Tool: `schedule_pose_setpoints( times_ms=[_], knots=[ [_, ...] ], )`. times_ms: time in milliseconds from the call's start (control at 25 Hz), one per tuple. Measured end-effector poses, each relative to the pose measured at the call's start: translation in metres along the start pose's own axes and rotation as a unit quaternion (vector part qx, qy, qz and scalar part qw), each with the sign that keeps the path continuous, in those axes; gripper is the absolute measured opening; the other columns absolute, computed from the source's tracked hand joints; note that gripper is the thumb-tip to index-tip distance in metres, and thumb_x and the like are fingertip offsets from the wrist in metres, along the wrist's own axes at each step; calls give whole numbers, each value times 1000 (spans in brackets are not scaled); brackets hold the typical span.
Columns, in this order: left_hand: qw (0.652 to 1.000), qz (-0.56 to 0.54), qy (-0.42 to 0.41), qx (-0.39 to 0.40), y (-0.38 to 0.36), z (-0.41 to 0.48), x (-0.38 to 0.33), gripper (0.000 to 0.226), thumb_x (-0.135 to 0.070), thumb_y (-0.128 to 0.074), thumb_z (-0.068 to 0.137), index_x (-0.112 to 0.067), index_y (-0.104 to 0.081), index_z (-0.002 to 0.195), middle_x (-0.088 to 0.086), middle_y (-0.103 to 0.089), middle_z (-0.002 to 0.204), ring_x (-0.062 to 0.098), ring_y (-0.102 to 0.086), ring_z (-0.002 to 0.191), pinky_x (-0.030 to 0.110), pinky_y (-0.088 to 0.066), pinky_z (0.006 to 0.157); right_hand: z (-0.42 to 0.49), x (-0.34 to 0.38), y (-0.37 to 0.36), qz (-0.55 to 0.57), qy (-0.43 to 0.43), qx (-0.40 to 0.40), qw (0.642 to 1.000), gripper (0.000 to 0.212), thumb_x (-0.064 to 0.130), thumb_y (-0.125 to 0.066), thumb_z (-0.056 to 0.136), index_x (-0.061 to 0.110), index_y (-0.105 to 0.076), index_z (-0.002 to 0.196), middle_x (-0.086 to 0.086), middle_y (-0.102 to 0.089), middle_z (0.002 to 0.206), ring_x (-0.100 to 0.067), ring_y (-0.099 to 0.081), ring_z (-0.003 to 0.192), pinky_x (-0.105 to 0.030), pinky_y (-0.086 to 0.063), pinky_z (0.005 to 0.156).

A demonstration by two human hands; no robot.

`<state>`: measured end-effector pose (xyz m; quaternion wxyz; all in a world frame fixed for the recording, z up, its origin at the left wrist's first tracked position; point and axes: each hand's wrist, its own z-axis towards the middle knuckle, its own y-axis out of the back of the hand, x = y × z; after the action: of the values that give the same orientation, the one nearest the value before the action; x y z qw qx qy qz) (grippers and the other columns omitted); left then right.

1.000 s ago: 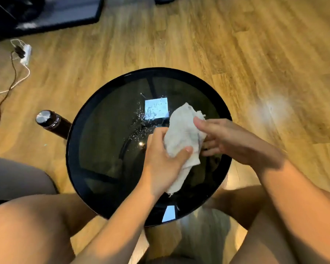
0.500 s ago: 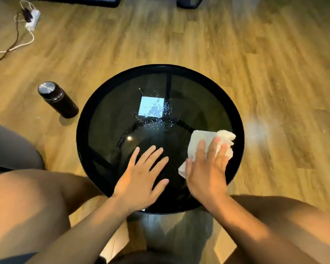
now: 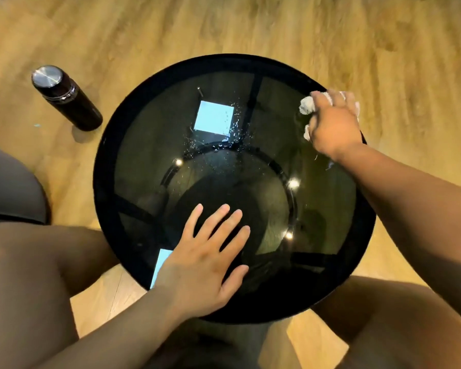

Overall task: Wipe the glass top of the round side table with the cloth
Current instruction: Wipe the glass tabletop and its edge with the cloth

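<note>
Our right hand clutches a crumpled white cloth at the far-right rim of the round black glass worktop; our left hand rests flat, fingers released, by its near edge.

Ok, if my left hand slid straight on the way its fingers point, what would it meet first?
Probably the water droplets near the middle of the glass top; the left hand has only bare glass before them. The cloth lies well off to the right.
</note>
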<state>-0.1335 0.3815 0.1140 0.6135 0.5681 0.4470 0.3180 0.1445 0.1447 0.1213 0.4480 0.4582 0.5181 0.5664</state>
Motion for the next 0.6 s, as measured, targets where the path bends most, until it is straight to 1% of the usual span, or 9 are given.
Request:
schedule_pose_setpoints(
  times_ms=[80,160,280,360,400,480,520,560,600],
  knots=[
    [1000,-3,-2,1,0,-1,0,59,-51,-45,95,-17,-48,143,9,-40,155,31,-29,147,61,-24,114,-2,-1,0,6,8,-12,1000,44,20,-39,90,18,-44,135,-21,-43,142,-47,-28,132,-49,-30,109],
    [1000,-4,-8,5,-1,-1,0,59,-52,-43,96,-19,-46,144,8,-40,155,30,-27,147,60,-23,115,-21,-1,0,-12,5,-12,1000,39,26,-37,91,20,-44,129,-17,-46,138,-47,-35,126,-49,-35,102],
    [1000,-1,-5,6,1,-1,1,59,-55,-35,97,-21,-44,145,6,-38,157,28,-25,148,60,-22,116,-80,15,1,-77,17,-7,997,42,36,-26,90,23,-42,127,-15,-44,139,-42,-44,124,-50,-31,102],
    [1000,-18,1,-7,2,0,3,60,-55,-27,99,-20,-44,145,7,-37,157,27,-24,149,59,-21,117,-136,40,6,-49,6,13,999,43,39,-27,91,27,-45,128,-10,-44,139,-42,-47,119,-49,-33,102],
    [999,-36,4,-26,4,-1,2,60,-53,-24,100,-18,-44,145,9,-36,157,27,-24,149,59,-21,117,-167,58,12,-26,-3,13,1000,43,40,-30,90,29,-48,128,-8,-46,139,-43,-48,114,-49,-36,98],
    [991,-92,18,-92,10,-6,2,57,-46,-26,101,-12,-45,142,11,-36,157,28,-25,148,60,-18,117,-233,101,24,6,7,10,1000,44,41,-40,87,29,-55,127,-5,-50,136,-40,-47,100,-45,-42,84],
    [985,-109,29,-127,13,-10,5,54,-43,-30,100,-10,-47,140,12,-37,155,29,-27,147,62,-16,117,-260,123,31,14,34,17,999,46,42,-44,85,30,-55,128,-4,-51,134,-37,-46,97,-43,-41,78],
    [982,-109,35,-151,16,-14,11,52,-41,-32,99,-9,-49,138,12,-39,154,29,-28,147,63,-14,117,-280,141,37,20,70,33,997,48,44,-46,84,30,-55,129,-2,-51,134,-33,-45,97,-41,-41,76],
    [982,-96,32,-158,19,-19,18,52,-41,-33,99,-9,-50,136,12,-40,154,28,-28,147,64,-13,117,-294,151,39,24,114,59,991,49,45,-48,85,32,-53,131,-1,-50,134,-31,-44,99,-41,-41,76]
  ],
)
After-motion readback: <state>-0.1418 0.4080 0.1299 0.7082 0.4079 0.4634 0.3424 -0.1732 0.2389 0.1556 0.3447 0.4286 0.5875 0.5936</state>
